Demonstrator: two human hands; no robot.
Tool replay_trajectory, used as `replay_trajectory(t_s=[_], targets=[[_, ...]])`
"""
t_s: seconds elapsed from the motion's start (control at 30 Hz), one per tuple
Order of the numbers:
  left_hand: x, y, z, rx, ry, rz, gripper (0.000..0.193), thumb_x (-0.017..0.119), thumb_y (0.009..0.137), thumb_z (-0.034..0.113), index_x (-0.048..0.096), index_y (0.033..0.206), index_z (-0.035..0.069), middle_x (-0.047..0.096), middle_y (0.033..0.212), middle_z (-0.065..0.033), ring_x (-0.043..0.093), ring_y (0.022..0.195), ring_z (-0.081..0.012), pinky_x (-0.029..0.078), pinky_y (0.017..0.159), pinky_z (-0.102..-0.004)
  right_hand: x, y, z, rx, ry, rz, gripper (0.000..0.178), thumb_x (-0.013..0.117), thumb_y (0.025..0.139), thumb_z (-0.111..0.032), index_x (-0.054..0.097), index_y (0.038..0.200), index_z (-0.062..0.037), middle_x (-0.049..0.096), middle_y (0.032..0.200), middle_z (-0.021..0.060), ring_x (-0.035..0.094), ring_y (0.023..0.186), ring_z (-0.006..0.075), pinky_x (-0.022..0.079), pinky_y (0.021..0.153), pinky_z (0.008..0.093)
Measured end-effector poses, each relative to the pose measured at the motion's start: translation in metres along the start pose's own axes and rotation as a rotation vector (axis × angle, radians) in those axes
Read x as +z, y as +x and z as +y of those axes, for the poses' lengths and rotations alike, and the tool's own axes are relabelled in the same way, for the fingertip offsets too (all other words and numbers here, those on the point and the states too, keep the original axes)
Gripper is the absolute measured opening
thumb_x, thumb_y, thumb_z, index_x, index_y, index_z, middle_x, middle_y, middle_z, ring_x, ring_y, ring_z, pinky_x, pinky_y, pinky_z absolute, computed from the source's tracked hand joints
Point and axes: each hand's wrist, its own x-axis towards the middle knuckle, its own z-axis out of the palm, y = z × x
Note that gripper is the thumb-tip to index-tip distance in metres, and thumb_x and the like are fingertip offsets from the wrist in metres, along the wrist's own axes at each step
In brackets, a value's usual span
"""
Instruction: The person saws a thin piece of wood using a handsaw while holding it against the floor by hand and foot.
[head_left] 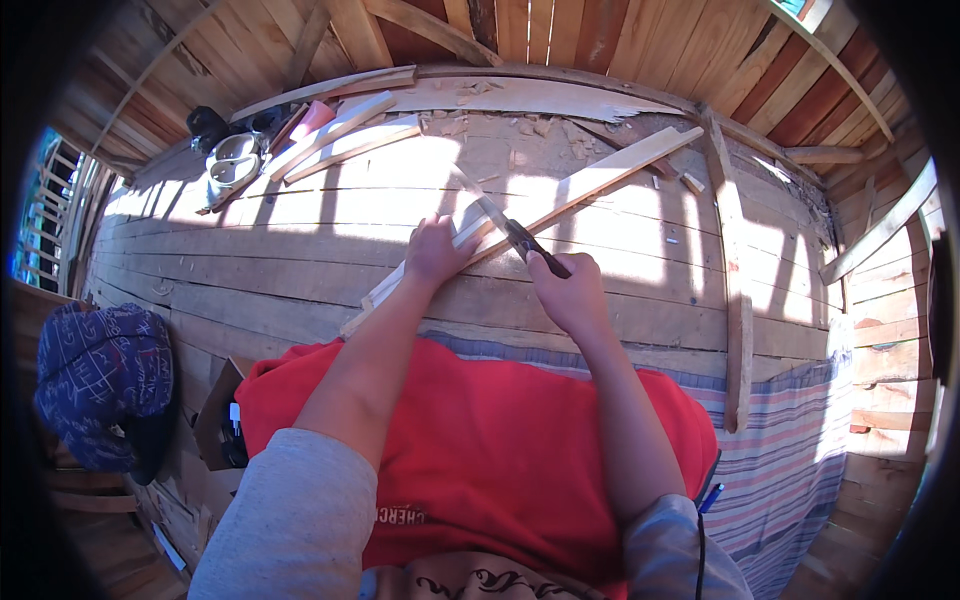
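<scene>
My grey sleeves (290,510) are pushed up past my elbows. Red cloth (480,440) with dark lettering covers my lap.

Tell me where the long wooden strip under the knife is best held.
Press down on the wooden strip near its lower end, from the left, where the left hand sits. It lies flat and diagonal; the right hand works the knife just beside.

knife handle (552,264) hidden in right fist, slat (560,200) part-covered by hands
</scene>
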Motion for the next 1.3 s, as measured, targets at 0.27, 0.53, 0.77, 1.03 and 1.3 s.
replay_trajectory(t_s=[0.27, 0.53, 0.77, 1.03, 1.3], targets=[[-0.001, -0.018, 0.003, -0.009, 0.029, 0.117, 0.064, 0.073, 0.087, 0.055, 0.064, 0.111, -0.003, 0.063, 0.110, -0.0205, 0.062, 0.111, -0.0367, 0.051, 0.099, -0.0459, -0.048, -0.052, 0.017, 0.152, 0.040, -0.025, 0.050, 0.066, 0.094, -0.037, 0.059, 0.063, 0.0012, 0.047, 0.052, 0.0007, 0.045, 0.050, 0.0111, 0.037, 0.050, 0.0363], [0.002, -0.005, 0.005, -0.007, 0.031, 0.032, 0.067, 0.074, 0.086, 0.055, 0.064, 0.118, -0.003, 0.064, 0.118, -0.0227, 0.061, 0.115, -0.0375, 0.050, 0.101, -0.0463, 0.003, -0.003, 0.006, -0.055, -0.025, -0.014, 0.048, 0.066, 0.092, -0.035, 0.063, 0.068, 0.0063, 0.054, 0.055, 0.0163, 0.054, 0.053, 0.0206, 0.046, 0.057, 0.0386], [0.010, -0.020, 0.001, 0.078, 0.033, 0.290, 0.069, 0.074, 0.084, 0.056, 0.066, 0.117, -0.004, 0.065, 0.107, -0.0238, 0.065, 0.103, -0.0403, 0.052, 0.093, -0.0496, -0.017, -0.010, 0.010, 0.127, 0.308, 0.097, 0.048, 0.068, 0.094, -0.036, 0.067, 0.067, 0.0038, 0.055, 0.054, 0.0054, 0.053, 0.053, 0.0139, 0.043, 0.054, 0.0365], [-0.016, -0.020, 0.020, -0.033, 0.067, -0.047, 0.081, 0.086, 0.070, 0.056, 0.061, 0.123, 0.000, 0.064, 0.123, -0.0206, 0.061, 0.120, -0.0350, 0.052, 0.100, -0.0471, -0.092, -0.013, 0.040, 0.069, 0.326, 0.300, 0.047, 0.069, 0.095, -0.035, 0.064, 0.068, 0.0030, 0.050, 0.057, -0.0005, 0.044, 0.056, 0.0094, 0.036, 0.052, 0.0326], [-0.015, -0.004, 0.008, -0.003, -0.042, -0.166, 0.083, 0.093, 0.063, 0.049, 0.062, 0.122, 0.000, 0.072, 0.114, -0.0213, 0.070, 0.107, -0.0355, 0.055, 0.094, -0.0430, -0.115, -0.001, 0.041, 0.230, 0.383, 0.430, 0.045, 0.066, 0.096, -0.035, 0.063, 0.069, 0.0012, 0.049, 0.056, -0.0001, 0.046, 0.052, 0.0100, 0.036, 0.051, 0.0331]])
